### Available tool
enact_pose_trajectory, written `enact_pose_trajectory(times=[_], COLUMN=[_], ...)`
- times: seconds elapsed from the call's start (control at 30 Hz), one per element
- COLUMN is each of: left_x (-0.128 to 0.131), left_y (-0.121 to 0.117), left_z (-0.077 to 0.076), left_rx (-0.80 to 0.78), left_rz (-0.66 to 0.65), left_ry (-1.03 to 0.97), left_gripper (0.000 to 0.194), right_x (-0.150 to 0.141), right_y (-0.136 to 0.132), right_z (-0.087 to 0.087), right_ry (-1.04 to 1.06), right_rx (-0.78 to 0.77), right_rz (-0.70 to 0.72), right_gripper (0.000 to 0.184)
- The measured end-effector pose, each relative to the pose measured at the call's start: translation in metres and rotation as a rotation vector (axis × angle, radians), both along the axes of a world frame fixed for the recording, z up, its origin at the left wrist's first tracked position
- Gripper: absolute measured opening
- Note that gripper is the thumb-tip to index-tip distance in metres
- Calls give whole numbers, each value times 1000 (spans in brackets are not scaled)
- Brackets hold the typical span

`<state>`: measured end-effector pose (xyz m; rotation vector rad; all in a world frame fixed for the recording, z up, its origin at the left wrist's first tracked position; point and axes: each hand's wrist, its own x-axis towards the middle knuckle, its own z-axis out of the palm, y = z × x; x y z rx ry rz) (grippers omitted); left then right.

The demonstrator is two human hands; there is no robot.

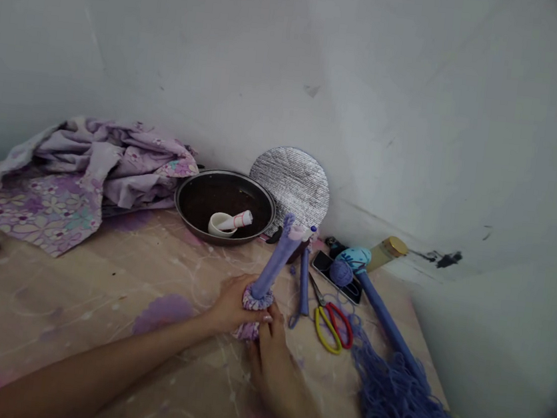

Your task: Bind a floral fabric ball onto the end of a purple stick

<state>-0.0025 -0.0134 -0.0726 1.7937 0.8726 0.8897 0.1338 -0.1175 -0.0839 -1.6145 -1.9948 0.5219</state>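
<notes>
Near the middle of the table stands a purple cloth-covered stick (275, 262), tilted a little to the right, with a gathered floral fabric band (257, 298) around its lower part. My left hand (232, 306) is closed around that band from the left, its thumb lying across the front. From the right, my right hand (273, 346) grips the patterned lower end, partly covered by my fingers. Close by on the right lie scissors (329, 325) with one yellow and one red handle, and a slim purple rod (304, 286).
A dark pan (200, 193) holds a white cup (215, 227). A silver disc (294, 182) leans on the wall. Floral cloth (84, 193) is heaped at left. Tangled purple yarn (416, 412), a phone (322, 264), a yarn ball (341, 273) and a gold-lidded jar (388, 251) are at right.
</notes>
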Motion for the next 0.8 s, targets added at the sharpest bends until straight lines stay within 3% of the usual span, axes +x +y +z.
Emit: enact_pose_trajectory(times=[0.1,0.17,0.27,0.37,0.57,0.8], left_x=[0,0,0,0,-1,0], left_y=[0,0,0,1,3,2], left_z=[-1,-1,-1,-1,-3,1], left_rx=[-7,-9,-11,-10,7,-1], left_rz=[6,2,-2,-4,-25,-28], left_ry=[-13,-21,-23,-26,-38,-57], left_gripper=[52,52,52,58,67,69], right_x=[16,30,49,51,35,44], right_y=[5,12,30,53,86,92], right_z=[9,22,45,59,67,60], right_ry=[17,77,205,241,266,320], right_rx=[-23,-36,70,98,33,-52], right_rz=[104,184,47,45,281,305], right_gripper=[65,53,27,27,39,16])
